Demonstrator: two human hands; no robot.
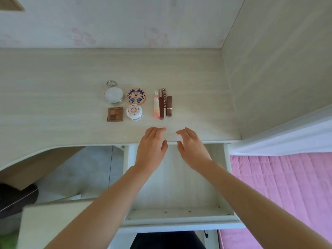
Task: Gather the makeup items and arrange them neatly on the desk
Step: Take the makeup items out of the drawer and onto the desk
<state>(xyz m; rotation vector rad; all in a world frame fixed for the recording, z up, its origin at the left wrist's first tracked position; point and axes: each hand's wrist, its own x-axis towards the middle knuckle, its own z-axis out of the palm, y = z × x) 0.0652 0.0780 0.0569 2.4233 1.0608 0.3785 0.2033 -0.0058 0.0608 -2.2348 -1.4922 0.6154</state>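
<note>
Makeup sits in two tidy groups at mid-frame on the pale wood-grain desk (53,87). A round white compact with a key ring (113,95), a round pink compact with a blue pattern (136,96), a square brown eyeshadow palette (115,114) and a white domed case (134,111) form a block. Just right of it, slim brown and pink tubes (161,106) lie side by side. Below them the left hand (151,146) and right hand (193,148) hover relaxed and empty over the open white drawer (179,194). The arranging looks finished. A careless brush could roll the tubes out of line, or over the edge into the drawer.
</note>
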